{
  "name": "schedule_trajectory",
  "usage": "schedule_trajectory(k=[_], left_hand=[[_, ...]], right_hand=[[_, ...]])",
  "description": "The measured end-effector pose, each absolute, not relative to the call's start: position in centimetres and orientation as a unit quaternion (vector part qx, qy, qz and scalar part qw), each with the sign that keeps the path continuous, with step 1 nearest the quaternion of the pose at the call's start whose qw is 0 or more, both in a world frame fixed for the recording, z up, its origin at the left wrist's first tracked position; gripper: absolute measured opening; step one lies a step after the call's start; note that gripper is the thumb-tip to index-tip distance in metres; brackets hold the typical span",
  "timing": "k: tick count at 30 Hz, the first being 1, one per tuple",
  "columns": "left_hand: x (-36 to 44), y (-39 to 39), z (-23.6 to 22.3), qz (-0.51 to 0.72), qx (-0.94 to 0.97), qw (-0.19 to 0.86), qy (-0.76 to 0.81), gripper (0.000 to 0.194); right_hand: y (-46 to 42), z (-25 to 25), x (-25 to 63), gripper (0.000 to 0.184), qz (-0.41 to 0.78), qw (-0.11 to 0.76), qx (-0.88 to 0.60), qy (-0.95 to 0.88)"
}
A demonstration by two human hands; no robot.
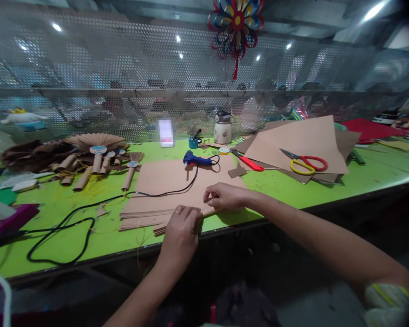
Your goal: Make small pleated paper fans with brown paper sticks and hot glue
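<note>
A stack of brown kraft paper (163,181) lies at the table's near edge, its front part made up of several layers or folds. My left hand (182,231), with a ring on one finger, is closed on the folded paper strip (161,228) at that edge. Just right of it, my right hand (225,196) rests over the paper's near edge, thumb and forefinger curled together. Whatever lies between those fingertips is hidden. Beyond both hands a blue glue gun (199,159) sits on the paper, its black cord running left. A small brown scrap (237,172) is near it.
Scissors with red and yellow handles (308,164) lie on large brown sheets (293,141) at right. A red-handled cutter (250,162) is nearby. Paper fans (97,145) and rolled tubes gather at left. A bottle (222,129) and phone (166,132) stand behind; the black cord (88,236) loops left.
</note>
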State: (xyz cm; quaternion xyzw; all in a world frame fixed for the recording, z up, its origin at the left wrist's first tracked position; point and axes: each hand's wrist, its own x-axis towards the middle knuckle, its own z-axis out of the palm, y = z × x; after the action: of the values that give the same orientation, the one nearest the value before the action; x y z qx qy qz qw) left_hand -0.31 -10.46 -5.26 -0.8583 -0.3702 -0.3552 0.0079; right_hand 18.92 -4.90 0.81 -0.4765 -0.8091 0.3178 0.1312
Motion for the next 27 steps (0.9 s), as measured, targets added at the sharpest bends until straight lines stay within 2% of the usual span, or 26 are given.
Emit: schedule_trajectory(k=[4, 7, 10, 12, 16, 27], left_hand=[[-0.3, -10.5, -5.2, -0.338, -0.86, 0.004, -0.384, 0.017], [-0.2, -10.5, -5.1, -0.318, -0.863, 0.007, -0.393, 0.016], [-0.1, -10.5, -5.1, -0.318, -0.864, 0.014, -0.39, 0.015], [-0.1, -10.4, -5.0, -0.318, -0.864, 0.017, -0.389, 0.016], [-0.1, -10.4, -4.8, -0.305, -0.863, 0.017, -0.403, 0.015], [0.3, -10.5, -3.9, -0.223, -0.858, 0.022, -0.463, 0.02]], right_hand=[[-5.7, 0.0, 19.8, 0.012, 0.264, 0.183, -0.472, -0.821], [-7.1, -0.7, 20.1, 0.008, 0.154, 0.219, -0.427, -0.864], [-8.5, -1.6, 20.2, 0.013, 0.04, 0.224, -0.38, -0.897], [-8.8, -2.2, 20.2, 0.016, 0.009, 0.227, -0.374, -0.899], [-8.4, -2.8, 20.4, 0.018, 0.002, 0.229, -0.355, -0.906], [-7.3, -2.8, 20.7, 0.016, 0.086, 0.245, -0.317, -0.912]])
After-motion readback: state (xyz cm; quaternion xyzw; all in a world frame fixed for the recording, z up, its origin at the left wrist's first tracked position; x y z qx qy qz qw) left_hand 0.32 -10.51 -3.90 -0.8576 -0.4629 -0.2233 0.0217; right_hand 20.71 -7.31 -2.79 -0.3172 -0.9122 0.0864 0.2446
